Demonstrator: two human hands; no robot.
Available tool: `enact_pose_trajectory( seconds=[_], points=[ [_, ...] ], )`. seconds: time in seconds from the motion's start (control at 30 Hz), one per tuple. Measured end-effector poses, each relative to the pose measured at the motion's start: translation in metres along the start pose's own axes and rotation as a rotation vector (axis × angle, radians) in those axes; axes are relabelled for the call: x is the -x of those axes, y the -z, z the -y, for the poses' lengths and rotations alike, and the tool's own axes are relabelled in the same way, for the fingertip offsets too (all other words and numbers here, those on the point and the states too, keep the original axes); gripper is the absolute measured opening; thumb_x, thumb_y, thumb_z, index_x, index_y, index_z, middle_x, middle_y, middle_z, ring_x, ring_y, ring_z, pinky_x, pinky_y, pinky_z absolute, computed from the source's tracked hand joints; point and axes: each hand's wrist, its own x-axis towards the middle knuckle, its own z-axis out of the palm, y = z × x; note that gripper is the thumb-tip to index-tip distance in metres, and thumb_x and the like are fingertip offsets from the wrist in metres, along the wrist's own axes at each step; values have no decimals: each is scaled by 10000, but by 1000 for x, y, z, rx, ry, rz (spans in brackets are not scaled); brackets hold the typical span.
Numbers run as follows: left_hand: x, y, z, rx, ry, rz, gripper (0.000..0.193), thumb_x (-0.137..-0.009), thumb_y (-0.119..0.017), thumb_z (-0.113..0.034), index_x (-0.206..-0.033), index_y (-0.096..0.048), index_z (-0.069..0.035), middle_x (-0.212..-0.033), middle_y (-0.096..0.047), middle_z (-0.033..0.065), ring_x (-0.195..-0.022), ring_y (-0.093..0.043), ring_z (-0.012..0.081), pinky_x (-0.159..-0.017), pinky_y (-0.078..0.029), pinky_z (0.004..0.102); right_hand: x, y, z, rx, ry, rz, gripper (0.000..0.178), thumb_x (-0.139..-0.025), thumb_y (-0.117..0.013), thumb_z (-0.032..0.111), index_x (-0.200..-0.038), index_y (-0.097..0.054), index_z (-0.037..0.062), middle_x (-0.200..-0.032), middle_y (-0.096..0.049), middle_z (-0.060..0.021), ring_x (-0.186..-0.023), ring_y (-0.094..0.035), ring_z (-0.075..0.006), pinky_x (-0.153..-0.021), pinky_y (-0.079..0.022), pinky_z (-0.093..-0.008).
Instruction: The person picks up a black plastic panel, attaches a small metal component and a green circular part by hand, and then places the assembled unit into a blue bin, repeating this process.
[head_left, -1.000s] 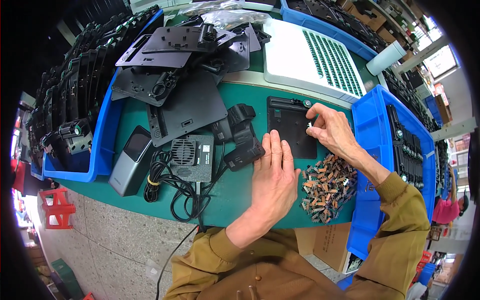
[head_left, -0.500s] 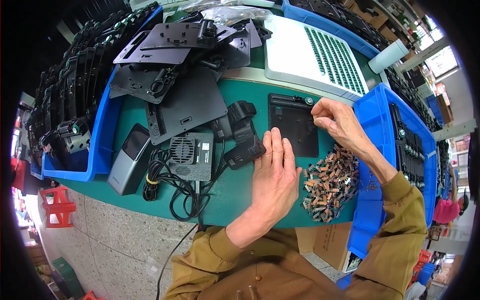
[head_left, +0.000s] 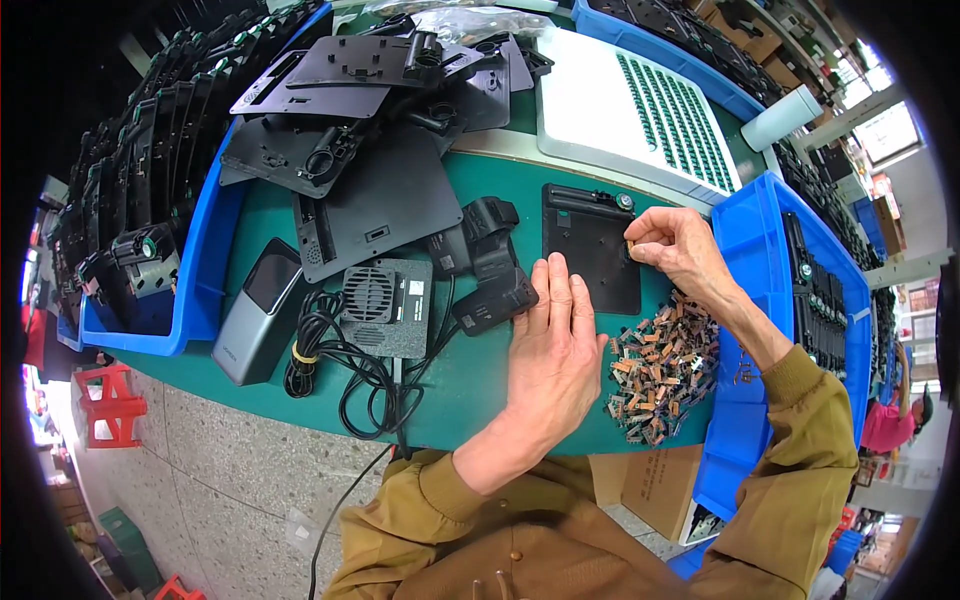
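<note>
A black plastic panel point(head_left: 590, 262) lies flat on the green table, with a tube-like ridge and a round silvery part point(head_left: 625, 201) along its far edge. My left hand point(head_left: 553, 345) is stretched out flat, its fingertips at the panel's near left edge. At the panel's right edge my right hand point(head_left: 680, 255) is closed in a pinch on a small copper-coloured part point(head_left: 629, 246), mostly hidden by the fingers. It resembles the pieces in a heap of small copper and dark parts point(head_left: 662, 370) just nearer me.
Black panels point(head_left: 385, 205) are stacked at left, beside a black moulded device point(head_left: 490, 262), a grey fan box point(head_left: 385, 310) with coiled cable, and a grey power bank point(head_left: 258, 315). Blue bins point(head_left: 205, 270) flank the table. A white tray point(head_left: 590, 95) holds rows of small green-dark parts.
My right fingertips have shifted slightly nearer along the panel's right edge, and the small part now shows between them. My left hand stays flat. The whole view has shifted slightly.
</note>
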Motion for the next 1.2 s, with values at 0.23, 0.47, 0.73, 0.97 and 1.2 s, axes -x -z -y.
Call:
enact_pose_trajectory(
  seconds=[0.23, 0.47, 0.73, 0.97, 1.2],
  points=[
    [0, 0, 0, 7, 3, -4, 622, -860, -653, -200, -1324, -410, 135, -1451, -302, 322, -1360, -307, 434, -1054, -365, 532, 2, 1, 1, -137, -93, 54, 130, -795, -715, 48, -917, -686, 16, -783, -643, 1, -683, -539, -52, -602, -427, -212],
    [0, 0, 0, 14, 4, 2, 619, -860, -653, -203, -1320, -417, 137, -1451, -305, 321, -1358, -311, 433, -1049, -366, 536, 3, -1, -4, -127, -121, 32, 113, -796, -727, 86, -883, -672, 39, -768, -630, 18, -649, -506, -41, -573, -396, -209],
    [0, 0, -1, 21, -8, -11, 620, -858, -652, -195, -1321, -412, 141, -1450, -301, 323, -1357, -309, 436, -1048, -365, 534, 4, 4, 4, -86, -147, 55, 159, -761, -748, 133, -856, -662, 39, -761, -650, -14, -687, -563, -77, -597, -432, -230],
    [1, 1, 2, 38, 1, 1, 617, -859, -648, -186, -1319, -408, 148, -1449, -295, 330, -1355, -307, 447, -1053, -358, 537, 3, 11, 16, -62, -176, 61, 203, -739, -753, 144, -877, -675, 18, -772, -682, -49, -696, -608, -116, -601, -473, -275],
    [0, 0, 0, 31, -12, -9, 607, -860, -646, -169, -1321, -403, 143, -1449, -294, 330, -1346, -319, 447, -1032, -384, 526, -11, 12, 6, 433, 233, -271, 299, -750, -696, 73, -1045, -650, 48, -960, -648, -116, -882, -635, -300, -766, -499, -407]
  ],
)
